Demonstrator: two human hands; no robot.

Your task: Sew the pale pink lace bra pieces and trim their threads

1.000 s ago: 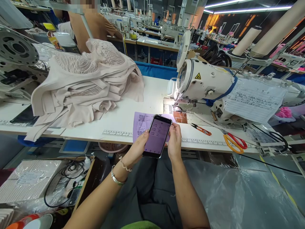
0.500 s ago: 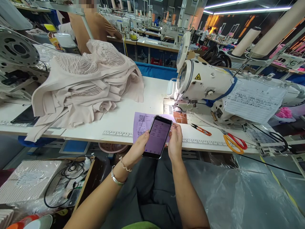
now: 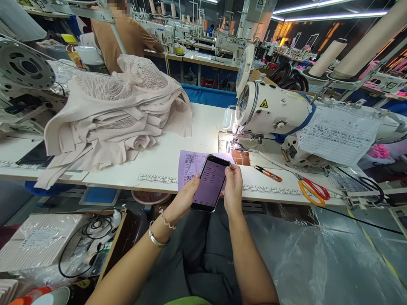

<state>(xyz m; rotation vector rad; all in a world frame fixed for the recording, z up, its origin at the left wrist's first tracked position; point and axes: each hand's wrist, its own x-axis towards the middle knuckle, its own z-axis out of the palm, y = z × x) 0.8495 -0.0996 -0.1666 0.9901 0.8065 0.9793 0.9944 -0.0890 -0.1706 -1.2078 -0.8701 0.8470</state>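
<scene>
A black-framed smartphone [image 3: 210,184] is held upright and slightly tilted over the table's front edge, its lit screen showing lines of text. My left hand [image 3: 187,192] wraps round its left side, thumb along the edge. At the right side my right hand [image 3: 233,188] grips it too, with the thumb over the upper right of the screen and the other fingers mostly hidden behind. Under and behind the phone lies a purple paper sheet [image 3: 186,169] printed with QR codes. Just beyond, a white sewing machine [image 3: 270,106] stands with its needle area lit.
Pale lace-trimmed garments [image 3: 127,110] are heaped on the left of the table. Orange thread snips [image 3: 269,173] and scissors with red and yellow handles [image 3: 313,191] lie to the right. Below left is an open drawer [image 3: 117,237] with cables. A person [image 3: 122,38] sits beyond the heap.
My right thumb has shifted from the phone's right edge onto the upper right of its screen. The phone and my left hand stay nearly in place.
</scene>
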